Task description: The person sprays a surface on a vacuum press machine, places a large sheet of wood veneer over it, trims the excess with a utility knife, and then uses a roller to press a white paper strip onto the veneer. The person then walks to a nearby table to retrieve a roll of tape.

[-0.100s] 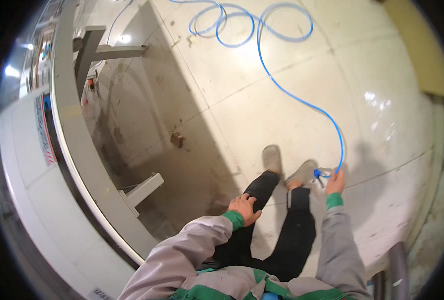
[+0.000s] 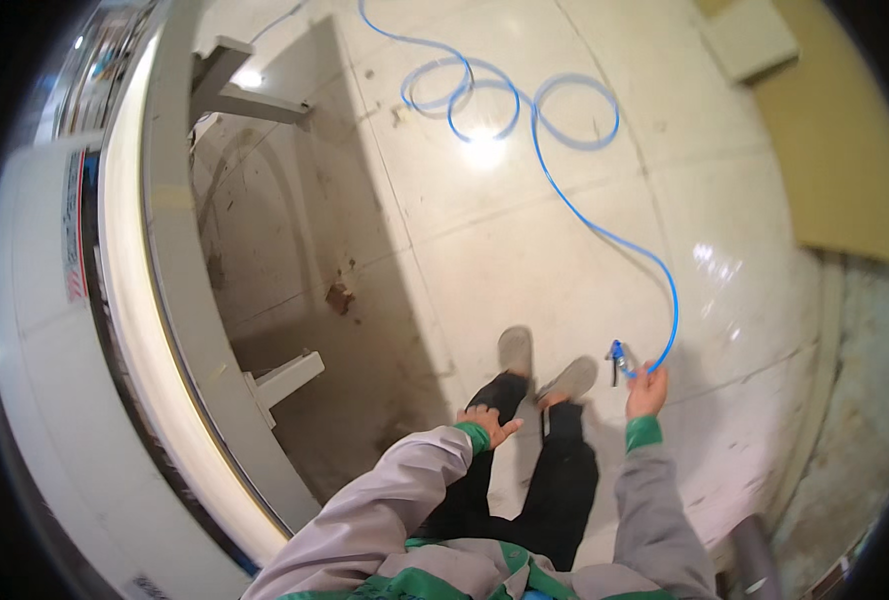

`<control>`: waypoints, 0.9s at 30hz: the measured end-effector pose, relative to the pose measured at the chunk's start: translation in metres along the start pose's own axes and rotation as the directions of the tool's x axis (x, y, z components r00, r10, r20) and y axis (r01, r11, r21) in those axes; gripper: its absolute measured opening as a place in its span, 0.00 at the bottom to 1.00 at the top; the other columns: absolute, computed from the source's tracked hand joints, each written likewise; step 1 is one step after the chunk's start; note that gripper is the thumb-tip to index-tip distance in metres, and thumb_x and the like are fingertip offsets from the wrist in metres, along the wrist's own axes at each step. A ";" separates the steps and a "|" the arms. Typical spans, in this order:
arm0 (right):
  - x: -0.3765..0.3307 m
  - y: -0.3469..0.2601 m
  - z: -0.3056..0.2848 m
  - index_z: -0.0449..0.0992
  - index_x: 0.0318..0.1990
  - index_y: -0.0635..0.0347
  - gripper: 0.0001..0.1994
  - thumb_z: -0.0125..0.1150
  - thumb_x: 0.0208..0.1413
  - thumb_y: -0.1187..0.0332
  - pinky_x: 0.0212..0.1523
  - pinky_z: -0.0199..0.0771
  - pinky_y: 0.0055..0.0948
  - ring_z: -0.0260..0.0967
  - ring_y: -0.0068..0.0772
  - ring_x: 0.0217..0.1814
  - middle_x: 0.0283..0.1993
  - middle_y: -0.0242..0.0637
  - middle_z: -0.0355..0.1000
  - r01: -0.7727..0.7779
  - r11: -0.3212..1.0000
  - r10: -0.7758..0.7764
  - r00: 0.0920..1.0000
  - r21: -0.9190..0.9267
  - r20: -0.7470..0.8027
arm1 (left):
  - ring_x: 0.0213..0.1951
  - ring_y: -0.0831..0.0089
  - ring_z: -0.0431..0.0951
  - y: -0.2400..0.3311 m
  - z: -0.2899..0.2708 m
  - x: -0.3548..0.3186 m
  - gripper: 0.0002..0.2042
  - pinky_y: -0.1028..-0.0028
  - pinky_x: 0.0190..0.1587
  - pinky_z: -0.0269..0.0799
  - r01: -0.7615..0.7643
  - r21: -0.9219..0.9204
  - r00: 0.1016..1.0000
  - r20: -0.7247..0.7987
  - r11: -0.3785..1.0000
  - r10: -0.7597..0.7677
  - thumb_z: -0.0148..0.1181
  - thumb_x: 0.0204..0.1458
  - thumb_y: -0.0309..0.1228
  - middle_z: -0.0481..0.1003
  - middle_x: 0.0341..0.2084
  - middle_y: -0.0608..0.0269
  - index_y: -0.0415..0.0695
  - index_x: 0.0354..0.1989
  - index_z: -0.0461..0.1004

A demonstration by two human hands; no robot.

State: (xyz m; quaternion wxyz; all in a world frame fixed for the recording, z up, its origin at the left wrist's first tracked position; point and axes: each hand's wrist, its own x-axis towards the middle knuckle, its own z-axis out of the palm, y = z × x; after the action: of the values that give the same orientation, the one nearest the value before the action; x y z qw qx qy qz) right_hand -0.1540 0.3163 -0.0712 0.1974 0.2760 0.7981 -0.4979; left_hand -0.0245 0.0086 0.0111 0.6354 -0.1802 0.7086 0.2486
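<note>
A thin blue air hose (image 2: pixel 671 290) runs down the floor to my right hand (image 2: pixel 648 390), whose fingers are closed around it near its end. Just beyond those fingers, a blue air blow gun (image 2: pixel 619 355) with a dark slender part dangles from the hose end. It hangs over the floor, to the right of my right shoe (image 2: pixel 570 378). My left hand (image 2: pixel 490 424) lies on my left leg at the knee, palm down with its fingers spread, and nothing is in it.
To my left stands a long grey-white machine (image 2: pixel 55 350) with a pale rail and a metal frame (image 2: pixel 190 250) on feet. The hose lies in loose loops (image 2: pixel 580 112) ahead. At the far right is a yellowish board (image 2: pixel 835 150) with a pale block (image 2: pixel 753 40) on it.
My view has shifted, bringing more of the yellowish board and the pale block into sight. The blow gun has swung a little farther from my right hand. Both hands keep their hold.
</note>
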 end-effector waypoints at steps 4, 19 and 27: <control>-0.086 -0.181 -0.021 0.68 0.50 0.60 0.09 0.57 0.66 0.71 0.38 0.84 0.32 0.76 0.31 0.34 0.41 0.40 0.75 -0.058 0.886 0.000 0.992 0.460 0.126 | 0.62 0.59 0.74 0.057 -0.042 -0.043 0.51 0.62 0.66 0.64 -0.148 -0.870 0.984 -0.079 0.470 0.162 0.31 0.59 0.76 0.76 0.57 0.48 0.38 0.71 0.64; -0.245 -0.553 0.033 0.62 0.68 0.65 0.28 0.59 0.68 0.58 0.52 0.79 0.31 0.77 0.37 0.58 0.61 0.49 0.73 0.273 0.962 -0.097 0.244 0.028 0.965 | 0.56 0.68 0.76 -0.071 -0.271 -0.373 0.08 0.66 0.60 0.71 -0.905 -0.407 0.395 -0.695 0.123 0.602 0.56 0.68 0.29 0.77 0.50 0.57 0.42 0.51 0.69; -0.290 -0.812 0.193 0.46 0.78 0.64 0.40 0.57 0.68 0.55 0.71 0.61 0.36 0.62 0.38 0.71 0.74 0.50 0.59 0.371 0.811 -0.322 -0.362 0.452 0.875 | 0.67 0.57 0.69 -0.060 -0.458 -0.503 0.05 0.57 0.72 0.59 -0.689 -0.711 0.080 -0.268 -0.141 0.960 0.59 0.65 0.27 0.75 0.55 0.51 0.42 0.44 0.70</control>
State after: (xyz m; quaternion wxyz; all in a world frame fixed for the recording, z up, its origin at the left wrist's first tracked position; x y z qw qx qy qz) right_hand -0.4405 -0.2149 0.5748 0.5744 -0.4738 0.3919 -0.5404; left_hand -0.2975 -0.3368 0.5337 0.2969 0.1547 0.3565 0.8722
